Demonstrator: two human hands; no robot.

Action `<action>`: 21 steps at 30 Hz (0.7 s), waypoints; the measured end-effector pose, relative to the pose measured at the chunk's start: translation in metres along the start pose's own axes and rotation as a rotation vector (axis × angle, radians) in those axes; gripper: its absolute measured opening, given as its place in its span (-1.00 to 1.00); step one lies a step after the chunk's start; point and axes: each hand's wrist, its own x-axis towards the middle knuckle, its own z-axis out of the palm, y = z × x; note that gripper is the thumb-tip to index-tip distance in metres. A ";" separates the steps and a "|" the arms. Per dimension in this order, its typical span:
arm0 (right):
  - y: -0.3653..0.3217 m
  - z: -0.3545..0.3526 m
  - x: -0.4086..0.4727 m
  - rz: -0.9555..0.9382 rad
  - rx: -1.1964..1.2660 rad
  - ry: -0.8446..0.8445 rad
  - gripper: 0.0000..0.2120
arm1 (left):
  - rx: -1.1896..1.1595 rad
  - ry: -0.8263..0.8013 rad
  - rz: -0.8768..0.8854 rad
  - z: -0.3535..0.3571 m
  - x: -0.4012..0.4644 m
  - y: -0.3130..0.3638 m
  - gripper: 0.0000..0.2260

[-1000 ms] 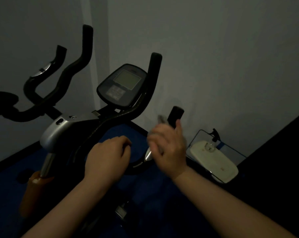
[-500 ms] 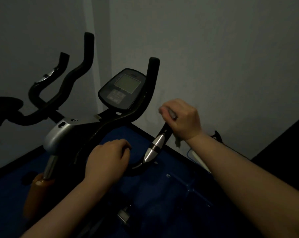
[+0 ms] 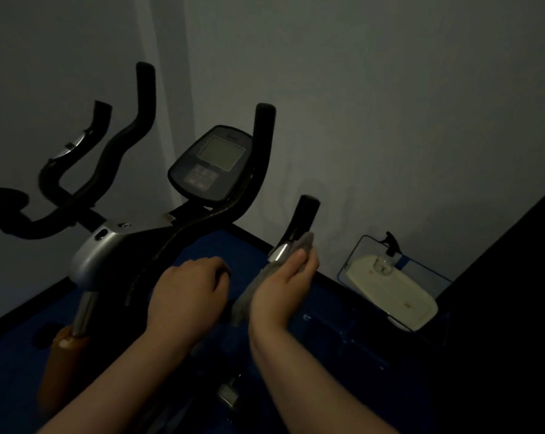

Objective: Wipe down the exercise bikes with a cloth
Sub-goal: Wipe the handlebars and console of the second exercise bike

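Lighting: dim; fine detail is limited.
Exercise bike: stands at centre left on the blue floor, close to the grey wall. Silver housing on the frame, black curved handlebars.
Console: mounted between the two handlebar uprights, screen tilted toward the camera, keypad below the screen.
Right handlebar: black grip pointing up and slightly right, with a silver sensor band at its lower end.
Cloth: grey, wrapped against the right handlebar at and just above the silver sensor band; a longer part hangs down along the palm side of the right hand.
Right hand: fingers curled round the cloth, holding it against the lower part of the right handlebar. Forearm enters from the lower right.
Left hand: fingers curled over the dark bar at the middle of the handlebar assembly, gripping it. Forearm enters from the lower left.
Second bike: at far left; black handlebars rise beside the wall, and a dark saddle shape sits at the left edge.
Tray: pale, rectangular, on the floor at right near the wall, inside a thin wire frame.
Spray bottle: dark trigger head visible at the far end of the tray; the body is unclear.
Orange part: at the lower left, below the bike's silver post.
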 end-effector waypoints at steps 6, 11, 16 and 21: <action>-0.026 0.011 0.052 -0.112 0.003 -0.069 -0.64 | -0.025 0.053 -0.038 0.000 0.002 0.000 -0.84; 0.011 -0.016 0.000 -0.818 -0.485 -0.353 -0.66 | -0.215 0.107 -0.098 0.002 -0.001 -0.006 -0.83; -0.001 -0.041 -0.022 -1.100 -0.996 -0.898 -0.58 | -0.580 0.419 -0.091 -0.012 -0.013 -0.007 -0.80; -0.033 -0.049 0.028 -1.247 -1.195 -1.320 -0.50 | -0.271 0.492 -0.098 -0.017 -0.041 -0.036 -0.79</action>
